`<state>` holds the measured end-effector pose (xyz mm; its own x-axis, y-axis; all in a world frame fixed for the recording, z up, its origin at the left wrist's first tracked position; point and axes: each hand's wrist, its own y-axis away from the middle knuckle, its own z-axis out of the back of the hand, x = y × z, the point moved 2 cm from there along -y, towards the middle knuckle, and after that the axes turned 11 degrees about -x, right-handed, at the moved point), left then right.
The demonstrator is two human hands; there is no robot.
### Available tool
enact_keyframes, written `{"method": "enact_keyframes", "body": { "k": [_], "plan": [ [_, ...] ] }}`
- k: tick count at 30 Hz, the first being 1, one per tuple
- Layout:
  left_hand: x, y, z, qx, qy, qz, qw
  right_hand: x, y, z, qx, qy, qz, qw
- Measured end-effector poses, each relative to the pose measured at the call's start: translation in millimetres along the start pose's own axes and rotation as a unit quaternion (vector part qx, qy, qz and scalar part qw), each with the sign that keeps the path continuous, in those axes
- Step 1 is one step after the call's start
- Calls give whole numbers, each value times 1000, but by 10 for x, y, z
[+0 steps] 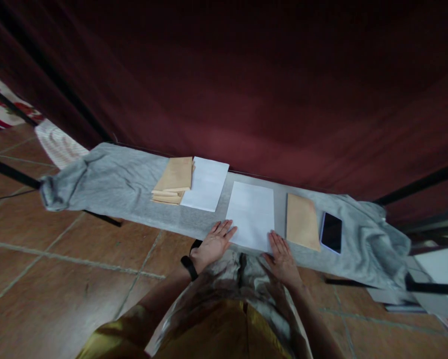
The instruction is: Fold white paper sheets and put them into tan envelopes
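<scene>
A white sheet of paper point(250, 212) lies flat on the grey cloth in front of me. My left hand point(215, 243) rests at its near left corner, fingers stretched out and touching the edge. At the near right corner, my right hand point(282, 257) lies with its fingers extended, the tips on or beside the paper. To the right is a single brown envelope point(302, 222). On the left, several brown envelopes point(177, 174) are stacked, partly over another white sheet or stack of paper point(208, 184).
A phone point(331, 232) with a dark screen lies right of the single envelope. The grey cloth point(115, 174) covers a long narrow surface, bunched at both ends. Behind it hangs a dark red curtain point(246, 109). Black metal bars point(10, 172) stand at the sides, above a tiled floor point(77, 289).
</scene>
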<state>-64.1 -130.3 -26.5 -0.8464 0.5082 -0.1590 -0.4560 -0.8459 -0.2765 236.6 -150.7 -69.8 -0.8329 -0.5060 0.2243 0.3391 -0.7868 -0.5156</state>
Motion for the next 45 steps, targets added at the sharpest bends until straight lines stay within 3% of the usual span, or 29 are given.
{"method": "enact_keyframes", "body": {
  "k": [6, 13, 18, 23, 32, 39, 41, 45],
  "plan": [
    [138, -71, 141, -38, 115, 44, 992, -52, -43, 59, 1, -64, -32, 997],
    [78, 100, 285, -52, 250, 38, 966, -132, -72, 209, -12, -150, -147, 978],
    [138, 179, 212, -71, 311, 122, 940, -105, -137, 205, -25, -174, -162, 971],
    [269, 108, 106, -117, 329, 183, 919, -46, -242, 175, -40, -192, -154, 968],
    [327, 1, 37, -120, 257, 131, 950, -28, -197, 121, -42, -188, -151, 970],
    [445, -134, 35, -133, 275, 122, 944, -30, -350, 91, -28, -150, -147, 977],
    [487, -211, 30, -148, 277, 152, 937, -30, -438, 79, -40, -136, -167, 976],
    [547, -389, -27, -145, 237, 276, 920, -40, -650, 0, -74, -81, -205, 973]
  ]
}}
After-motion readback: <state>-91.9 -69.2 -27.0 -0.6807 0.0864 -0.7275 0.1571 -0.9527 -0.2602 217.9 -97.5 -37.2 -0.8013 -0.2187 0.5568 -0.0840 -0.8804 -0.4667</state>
